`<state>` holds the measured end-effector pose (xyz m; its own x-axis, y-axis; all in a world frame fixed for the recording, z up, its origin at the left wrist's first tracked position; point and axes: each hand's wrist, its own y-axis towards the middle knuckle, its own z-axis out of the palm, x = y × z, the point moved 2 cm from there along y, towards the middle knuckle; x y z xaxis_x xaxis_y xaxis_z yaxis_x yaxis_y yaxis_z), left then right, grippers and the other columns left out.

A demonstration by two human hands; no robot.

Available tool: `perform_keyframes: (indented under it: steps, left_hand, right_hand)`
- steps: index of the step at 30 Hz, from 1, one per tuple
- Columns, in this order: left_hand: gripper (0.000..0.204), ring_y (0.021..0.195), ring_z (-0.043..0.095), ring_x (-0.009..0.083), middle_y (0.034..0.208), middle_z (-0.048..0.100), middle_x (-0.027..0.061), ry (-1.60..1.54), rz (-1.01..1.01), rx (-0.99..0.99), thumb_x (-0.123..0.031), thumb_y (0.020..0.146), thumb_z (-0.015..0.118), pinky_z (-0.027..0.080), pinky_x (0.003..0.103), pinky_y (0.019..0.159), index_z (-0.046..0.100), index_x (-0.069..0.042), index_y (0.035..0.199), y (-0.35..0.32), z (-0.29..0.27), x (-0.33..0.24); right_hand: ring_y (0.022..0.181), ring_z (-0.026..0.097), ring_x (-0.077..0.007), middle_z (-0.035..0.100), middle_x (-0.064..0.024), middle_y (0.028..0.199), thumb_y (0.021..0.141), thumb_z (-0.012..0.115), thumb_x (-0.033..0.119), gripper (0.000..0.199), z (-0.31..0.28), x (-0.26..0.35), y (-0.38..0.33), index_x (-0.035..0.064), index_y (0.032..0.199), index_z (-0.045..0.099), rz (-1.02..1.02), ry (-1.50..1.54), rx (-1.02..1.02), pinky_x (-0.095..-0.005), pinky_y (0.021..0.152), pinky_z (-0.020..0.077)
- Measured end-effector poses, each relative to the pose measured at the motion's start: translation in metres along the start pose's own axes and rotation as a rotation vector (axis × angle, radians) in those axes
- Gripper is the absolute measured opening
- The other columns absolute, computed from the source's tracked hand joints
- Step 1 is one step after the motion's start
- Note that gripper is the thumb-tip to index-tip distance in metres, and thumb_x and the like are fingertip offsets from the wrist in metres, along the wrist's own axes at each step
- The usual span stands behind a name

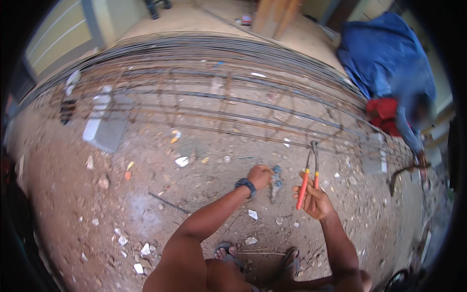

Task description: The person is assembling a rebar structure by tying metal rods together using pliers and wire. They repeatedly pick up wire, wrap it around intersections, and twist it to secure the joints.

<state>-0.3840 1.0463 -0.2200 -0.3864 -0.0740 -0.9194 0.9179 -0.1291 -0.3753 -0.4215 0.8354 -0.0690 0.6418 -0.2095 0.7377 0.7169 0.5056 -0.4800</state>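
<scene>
Holding red-handled nippers (303, 191), the right hand (317, 202) has its fingers curled round them, tool's head up by the near edge of the rebar cage (224, 95), while the left hand (259, 177) is down at some bluish clump (277, 178) on the ground (121, 204), can't tell if those fingers are pinching it

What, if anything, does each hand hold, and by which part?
Right hand: pincers, by the red handles. Left hand: beside a bluish object; whether it's gripped cannot be told.
</scene>
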Motion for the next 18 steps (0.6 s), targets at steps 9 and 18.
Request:
perform_keyframes:
  steps: [9, 18]
  left_hand:
    - [0.026, 0.065, 0.066, 0.0108, 0.091, 0.072, 0.0092, -0.199, -0.043, 0.323, -0.028, 0.105, 0.051, 0.049, 0.023, 0.054, 0.056, -0.005, 0.114, -0.006, 0.110, -0.016]
    - [0.027, 0.103, 0.062, 0.0144, 0.133, 0.060, 0.0142, -0.320, 0.111, 0.412, -0.027, 0.103, 0.056, 0.050, 0.029, 0.085, 0.056, -0.005, 0.119, -0.026, 0.212, -0.071]
  right_hand:
    - [0.100, 0.066, -0.0284, 0.066, -0.0200, 0.102, 0.097, 0.053, 0.057, 0.075, -0.132, 0.067, -0.123, 0.0077, 0.150, 0.037, 0.083, -2.082, -0.479, -0.0421, 0.091, 0.0514]
    - [0.096, 0.066, -0.0289, 0.069, -0.0158, 0.103, 0.101, 0.057, 0.030, 0.035, -0.110, 0.016, -0.082, 0.0004, 0.119, 0.063, -0.311, -0.459, -0.367, -0.0377, 0.086, 0.0517]
